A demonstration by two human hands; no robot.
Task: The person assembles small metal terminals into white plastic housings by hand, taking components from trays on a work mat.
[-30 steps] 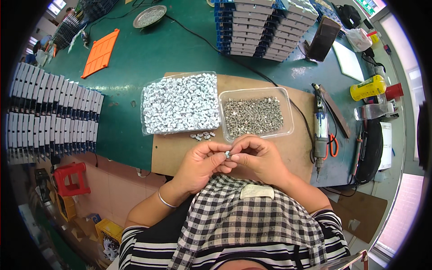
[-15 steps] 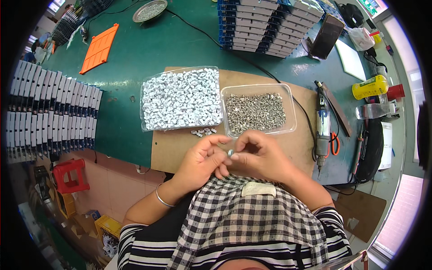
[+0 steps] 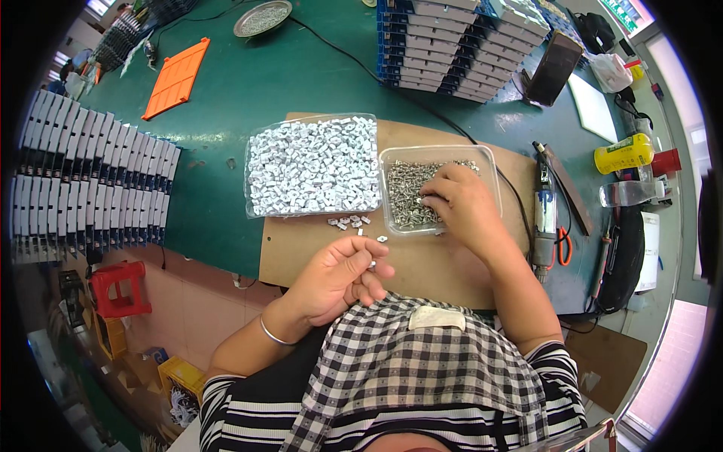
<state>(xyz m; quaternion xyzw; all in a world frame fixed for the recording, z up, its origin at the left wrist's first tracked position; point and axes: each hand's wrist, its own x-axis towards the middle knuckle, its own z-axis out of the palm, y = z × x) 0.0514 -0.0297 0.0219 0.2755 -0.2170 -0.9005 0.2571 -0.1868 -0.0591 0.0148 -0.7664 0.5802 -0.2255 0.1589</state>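
Note:
My left hand [image 3: 341, 277] is closed over the board's near edge, a small white block [image 3: 372, 264] pinched at its fingertips. My right hand [image 3: 463, 202] reaches into a clear plastic tray [image 3: 495, 173] of small metal screws [image 3: 410, 184]. Its fingers are bent together at the screws; what they grip is hidden. Left of that tray, a larger clear tray [image 3: 249, 197] is heaped with small white blocks [image 3: 312, 166]. A few loose blocks [image 3: 349, 222] lie in front of it, and a single white piece [image 3: 382, 239] sits just beyond my left fingertips.
A brown board [image 3: 294, 252] lies under the trays on the green table [image 3: 203, 181]. To the right are an electric screwdriver [image 3: 543, 218] with its cable and orange-handled scissors [image 3: 565, 245]. Stacked blue-and-white units [image 3: 98, 173] stand left, more units [image 3: 444, 56] at the back.
My right hand has left my left hand and moved forward and right into the screw tray. A single white piece now shows on the board. My left hand stays nearly in place.

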